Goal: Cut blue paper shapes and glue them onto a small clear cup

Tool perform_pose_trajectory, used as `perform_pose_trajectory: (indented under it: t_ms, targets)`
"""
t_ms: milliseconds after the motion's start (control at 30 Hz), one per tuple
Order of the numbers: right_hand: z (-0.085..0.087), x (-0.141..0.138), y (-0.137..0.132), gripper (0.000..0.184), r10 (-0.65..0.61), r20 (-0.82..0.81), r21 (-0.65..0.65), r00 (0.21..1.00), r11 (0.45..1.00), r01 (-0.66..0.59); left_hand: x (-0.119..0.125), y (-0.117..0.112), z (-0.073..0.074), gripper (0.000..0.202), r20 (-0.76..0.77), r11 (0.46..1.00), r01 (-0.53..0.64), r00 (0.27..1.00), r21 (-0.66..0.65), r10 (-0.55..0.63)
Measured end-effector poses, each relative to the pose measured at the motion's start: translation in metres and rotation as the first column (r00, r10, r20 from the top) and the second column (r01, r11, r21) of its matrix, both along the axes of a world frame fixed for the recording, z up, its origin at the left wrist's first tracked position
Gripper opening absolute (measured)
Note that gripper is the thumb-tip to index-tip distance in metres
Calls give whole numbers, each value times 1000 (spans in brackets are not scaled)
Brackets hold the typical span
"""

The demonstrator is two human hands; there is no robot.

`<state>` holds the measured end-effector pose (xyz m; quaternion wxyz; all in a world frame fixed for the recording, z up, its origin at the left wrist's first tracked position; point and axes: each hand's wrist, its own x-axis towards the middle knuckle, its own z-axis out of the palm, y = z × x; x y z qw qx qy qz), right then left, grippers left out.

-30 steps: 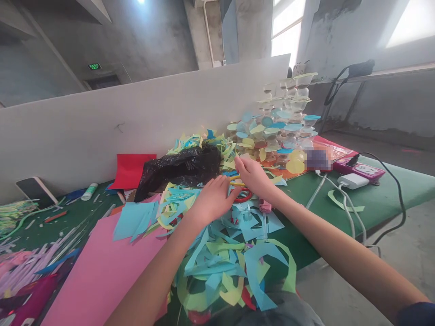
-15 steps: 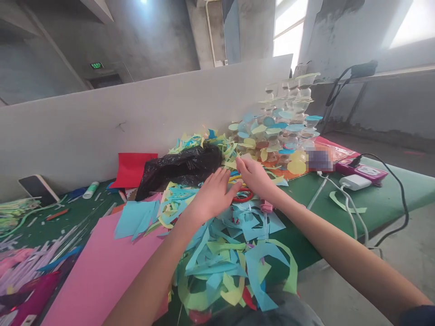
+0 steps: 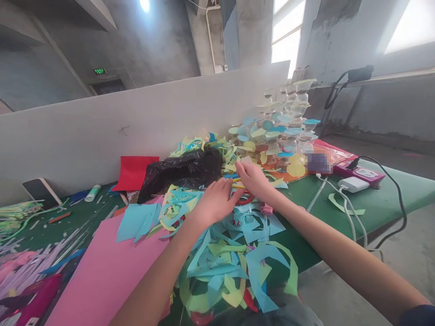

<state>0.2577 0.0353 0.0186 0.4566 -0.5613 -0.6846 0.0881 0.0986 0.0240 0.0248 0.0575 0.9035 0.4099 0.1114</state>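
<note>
My left hand (image 3: pixel 216 202) is palm down over the paper scraps, its fingers stretched out and its thumb pointing toward my right hand. Closed in a pinch, my right hand (image 3: pixel 252 175) is just beyond it on the right. A small pale piece (image 3: pixel 246 160) shows at its fingertips; what the fingers grip is mostly hidden. Between and below the hands lie a red ring-shaped handle (image 3: pixel 246 198) and a yellow one (image 3: pixel 237 183), partly covered. Blue and green paper offcuts (image 3: pixel 217 260) heap up in front of me.
A black plastic bag (image 3: pixel 183 167) lies beyond my left hand. Stacked clear cups with paper discs (image 3: pixel 288 127) stand at the back right. Pink sheets (image 3: pixel 112 267) lie left, near a phone (image 3: pixel 41 192). A white charger (image 3: pixel 353 184) with cables sits right, by the table edge.
The view has tilted up slightly, so the table and bag appear a little lower. My left hand has shifted slightly right and its fingers look more bent; my right hand stays closed.
</note>
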Motion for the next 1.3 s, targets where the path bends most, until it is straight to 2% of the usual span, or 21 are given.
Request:
perform_pose_trajectory:
  t_ms: [133, 233, 300, 367, 467, 567, 633, 667, 767, 833, 933, 1000, 1100, 1300]
  targets:
    - [-2, 0, -1, 44, -2, -6, 14, 1000, 1000, 2, -6, 4, 14, 67, 112, 993, -66, 991, -102, 78]
    - [-2, 1, -2, 45, 1, -5, 19, 1000, 1000, -1, -16, 8, 30, 68, 246, 988, -122, 959, -91, 141]
    - [-1, 1, -3, 45, 5, -1, 13, 1000, 1000, -5, -24, 10, 34, 68, 335, 987, -127, 930, -101, 154]
    - [-1, 1, -3, 45, 10, 1, 2, 1000, 1000, -10, -34, 13, 29, 63, 441, 985, -131, 882, -114, 168]
    - [0, 1, -4, 45, 11, 2, -21, 1000, 1000, -11, -51, 17, 9, 55, 583, 981, -157, 788, -118, 196]
    - [1, 1, -5, 45, 15, 10, -29, 1000, 999, -14, -67, 20, -8, 43, 604, 956, -200, 742, -215, 291]
    - [1, 0, -6, 45, 8, 25, -32, 1000, 999, -7, -76, 21, -12, 39, 556, 941, -200, 765, -273, 324]
    - [1, 0, -5, 45, -2, 40, -37, 999, 999, 3, -79, 21, -12, 40, 500, 939, -185, 807, -290, 313]
    - [-2, 1, -4, 43, -27, 129, -59, 991, 998, 35, -84, 18, -12, 41, 259, 951, -109, 948, -290, 187]
    - [-6, 2, -2, 39, -27, 222, -86, 975, 995, 48, -83, 15, -13, 39, 144, 960, -57, 984, -275, 100]
    - [-13, 3, 0, 29, 26, 423, -122, 906, 992, 28, -79, 9, -15, 46, 131, 964, -2, 991, -265, 38]
    - [-17, 3, 0, 25, 76, 527, -130, 847, 991, -8, -75, 5, -16, 54, 145, 963, -9, 988, -268, 49]
    - [-23, 0, -2, 22, 114, 580, -135, 806, 990, -43, -70, 0, -21, 64, 164, 961, -42, 983, -272, 89]
    - [-37, -3, 0, 20, 149, 670, -138, 728, 988, -75, -65, -1, -29, 51, 253, 976, -13, 965, -216, 69]
